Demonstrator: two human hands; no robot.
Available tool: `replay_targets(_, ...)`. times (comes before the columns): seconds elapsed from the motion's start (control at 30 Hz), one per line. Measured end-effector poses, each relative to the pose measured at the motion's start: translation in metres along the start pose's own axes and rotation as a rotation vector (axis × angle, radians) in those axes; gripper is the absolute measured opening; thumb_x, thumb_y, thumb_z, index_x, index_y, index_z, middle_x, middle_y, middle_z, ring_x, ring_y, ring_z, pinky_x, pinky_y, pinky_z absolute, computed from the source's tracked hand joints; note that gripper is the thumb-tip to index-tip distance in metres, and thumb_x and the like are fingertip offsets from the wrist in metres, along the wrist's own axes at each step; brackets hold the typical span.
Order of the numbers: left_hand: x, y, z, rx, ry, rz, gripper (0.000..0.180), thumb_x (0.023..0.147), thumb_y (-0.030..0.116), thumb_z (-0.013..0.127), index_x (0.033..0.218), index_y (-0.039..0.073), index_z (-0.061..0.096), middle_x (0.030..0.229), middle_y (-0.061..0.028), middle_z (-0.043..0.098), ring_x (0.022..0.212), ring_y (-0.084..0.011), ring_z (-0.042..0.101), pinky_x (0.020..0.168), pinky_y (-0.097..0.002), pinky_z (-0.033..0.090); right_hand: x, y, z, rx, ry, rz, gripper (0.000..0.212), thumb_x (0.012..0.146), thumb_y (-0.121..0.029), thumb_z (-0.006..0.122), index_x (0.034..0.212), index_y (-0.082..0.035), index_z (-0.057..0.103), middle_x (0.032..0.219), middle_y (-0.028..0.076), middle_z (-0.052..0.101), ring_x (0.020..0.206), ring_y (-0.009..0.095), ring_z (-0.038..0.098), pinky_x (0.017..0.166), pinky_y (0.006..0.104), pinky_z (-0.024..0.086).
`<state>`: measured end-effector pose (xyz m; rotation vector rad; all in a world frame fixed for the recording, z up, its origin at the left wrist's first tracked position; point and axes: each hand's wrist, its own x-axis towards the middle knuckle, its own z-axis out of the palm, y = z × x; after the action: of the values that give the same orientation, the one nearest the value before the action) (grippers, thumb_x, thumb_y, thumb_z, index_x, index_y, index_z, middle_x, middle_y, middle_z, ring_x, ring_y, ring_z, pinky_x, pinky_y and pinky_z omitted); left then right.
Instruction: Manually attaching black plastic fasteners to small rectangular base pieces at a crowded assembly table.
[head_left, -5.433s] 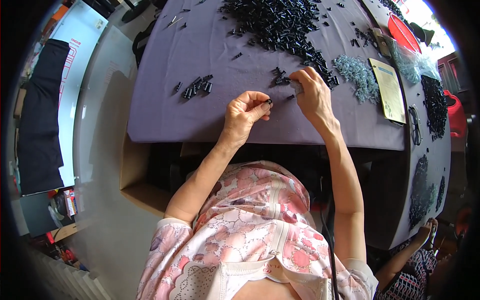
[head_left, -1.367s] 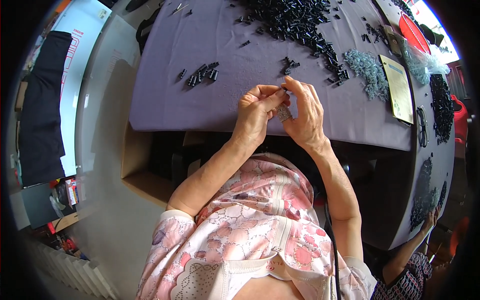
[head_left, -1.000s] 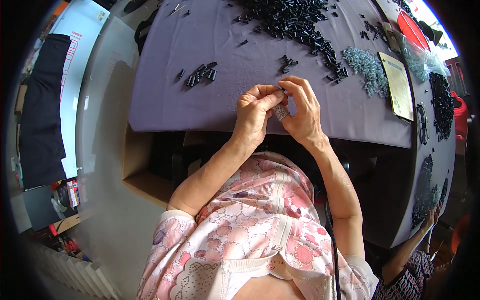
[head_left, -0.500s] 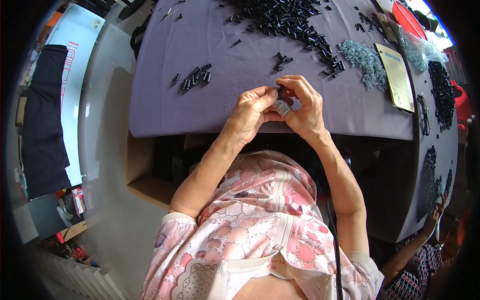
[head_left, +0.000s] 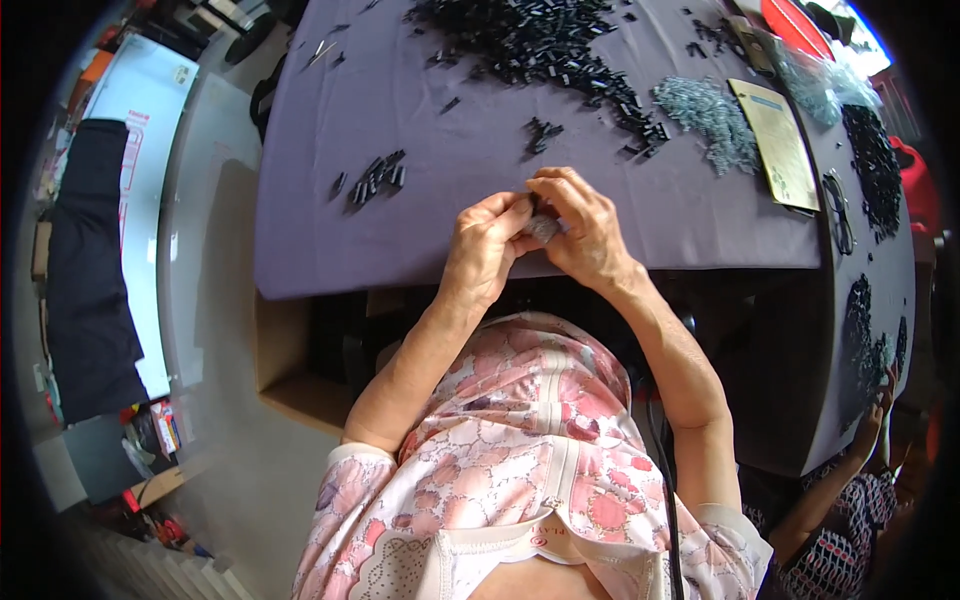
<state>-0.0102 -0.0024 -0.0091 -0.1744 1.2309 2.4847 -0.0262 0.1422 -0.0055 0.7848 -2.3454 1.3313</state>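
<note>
- Both hands had drawn in from the cloth since the earliest frame, where they were spread apart over the black parts; they now met at the near edge of the table, centre of the frame.
- Left hand [head_left: 487,248] was curled tight, fingertips pinched against a small dark-and-grey part [head_left: 543,228].
- Right hand [head_left: 588,228] was closed narrow on the same part from the other side, knuckles up, the two hands touching.
- That little part sat between the fingertips, just above the front hem of the purple tablecloth [head_left: 420,230]; its exact shape was too hidden to tell.
- Small cluster of black pieces [head_left: 375,180] lay left of the hands, apart from them.
- Another tiny cluster [head_left: 541,135] lay just above the hands.
- Big heap of black pieces [head_left: 540,45] spread across the upper centre.
- Grey pile of springy bits [head_left: 710,115] lay upper right, beside a tan card [head_left: 778,145].
- Another person's hand [head_left: 872,425] showed at the lower right edge, by more black parts.
</note>
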Motion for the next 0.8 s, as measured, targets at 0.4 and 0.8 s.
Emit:
replay_targets(0.4,0.002,0.002,0.004,0.050,0.069,0.052,0.019,0.091,0.017,0.055,0.098,0.001,0.061,0.091,-0.0091,0.064,0.074,-0.0168,0.062,0.064,-0.0291,0.053,0.008,-0.004,-0.011,-0.145,-0.057,-0.061,0.042,0.063,-0.003,0.065,0.104,-0.002,0.054,0.105,0.013,0.055,0.092,0.032,0.057,0.077,0.0381,0.051)
replay_targets(0.8,-0.005,0.046,-0.043,1.492,0.420,0.642,0.013,0.074,0.006,0.066,0.087,0.006,0.066,0.085,-0.0069,0.059,0.082,-0.0259,0.054,0.074,-0.0357,0.045,-0.004,0.101,-0.142,-0.715,0.248,0.445,0.019,0.073,-0.003,0.059,0.089,-0.010,0.067,0.090,0.012,0.059,0.086,0.031,0.058,0.077,0.0387,0.046)
